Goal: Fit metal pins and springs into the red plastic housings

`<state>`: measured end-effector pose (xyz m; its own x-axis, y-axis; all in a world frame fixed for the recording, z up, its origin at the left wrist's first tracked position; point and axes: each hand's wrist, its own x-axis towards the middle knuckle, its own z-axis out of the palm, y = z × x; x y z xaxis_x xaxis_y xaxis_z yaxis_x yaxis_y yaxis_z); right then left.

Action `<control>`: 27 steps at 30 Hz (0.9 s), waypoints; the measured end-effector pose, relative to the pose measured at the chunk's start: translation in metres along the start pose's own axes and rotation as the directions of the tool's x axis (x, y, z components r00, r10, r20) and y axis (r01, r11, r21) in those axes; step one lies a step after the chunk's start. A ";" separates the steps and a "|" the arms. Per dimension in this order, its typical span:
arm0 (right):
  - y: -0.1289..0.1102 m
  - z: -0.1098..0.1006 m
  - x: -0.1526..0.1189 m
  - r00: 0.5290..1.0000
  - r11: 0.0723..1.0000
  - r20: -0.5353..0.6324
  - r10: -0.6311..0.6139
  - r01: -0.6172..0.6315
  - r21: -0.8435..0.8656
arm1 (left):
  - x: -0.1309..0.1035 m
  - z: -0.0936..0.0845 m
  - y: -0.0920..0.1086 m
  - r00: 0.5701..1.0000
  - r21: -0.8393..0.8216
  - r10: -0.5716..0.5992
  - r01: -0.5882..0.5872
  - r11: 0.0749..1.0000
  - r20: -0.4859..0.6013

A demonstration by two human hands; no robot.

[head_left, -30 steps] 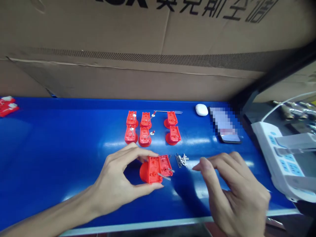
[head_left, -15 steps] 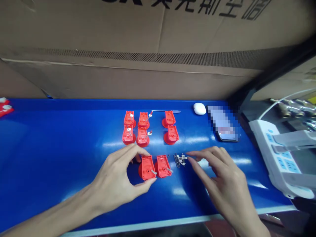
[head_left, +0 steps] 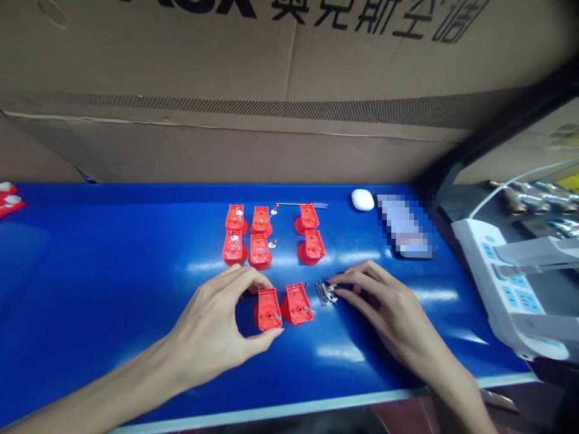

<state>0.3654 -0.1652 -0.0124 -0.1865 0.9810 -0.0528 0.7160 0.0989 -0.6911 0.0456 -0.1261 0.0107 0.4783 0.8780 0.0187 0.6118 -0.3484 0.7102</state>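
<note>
My left hand point(head_left: 217, 325) is closed round a red plastic housing point(head_left: 268, 308), thumb at its near edge and fingers at its far edge. A thin grey pin stands tilted in that housing. Just to its right, a second red housing point(head_left: 298, 304) with a similar pin rests on the blue tabletop. My right hand point(head_left: 384, 301) reaches into a small pile of metal pins and whitish pieces point(head_left: 324, 293). Its thumb and forefinger are nearly together at the pile's right side; what lies between the tips is too small to make out.
Several more red housings point(head_left: 260, 250) stand in rows farther back, some carrying small white pieces. Behind them lies a thin rod-like tool point(head_left: 294, 204). A white rounded case point(head_left: 362, 199), a phone point(head_left: 404, 226) and a white power strip point(head_left: 502, 289) are at right. Cardboard point(head_left: 226, 150) walls the back.
My right hand has moved left into the pile, and its thumb and forefinger have drawn closer together. The left hand keeps its hold; its housing has shifted slightly apart from the neighbouring one.
</note>
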 end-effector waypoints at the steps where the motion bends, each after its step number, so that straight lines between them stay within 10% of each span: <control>1: 0.001 0.000 0.000 1.000 1.000 -0.003 -0.006 0.006 -0.006 | 0.000 0.000 0.000 1.000 0.005 0.000 0.000 1.000 0.002; 20: 0.017 -0.012 -0.009 0.993 0.996 -0.116 0.034 -0.044 -0.080 | -0.003 0.001 -0.001 1.000 0.064 0.011 -0.010 0.998 -0.018; 24: -0.004 -0.012 -0.019 0.965 0.996 -0.248 0.087 -0.078 0.045 | -0.004 0.000 0.003 0.965 0.078 0.205 -0.195 0.978 -0.164; 27: -0.034 -0.007 -0.027 0.934 0.984 -0.352 0.062 0.002 0.180 | -0.008 -0.005 0.007 0.860 0.095 0.420 -0.410 0.907 -0.290</control>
<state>0.3506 -0.1940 0.0181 0.1072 0.9810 0.1617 0.5828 0.0698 -0.8096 0.0433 -0.1339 0.0188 0.4853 0.7043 0.5182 0.4188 -0.7075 0.5693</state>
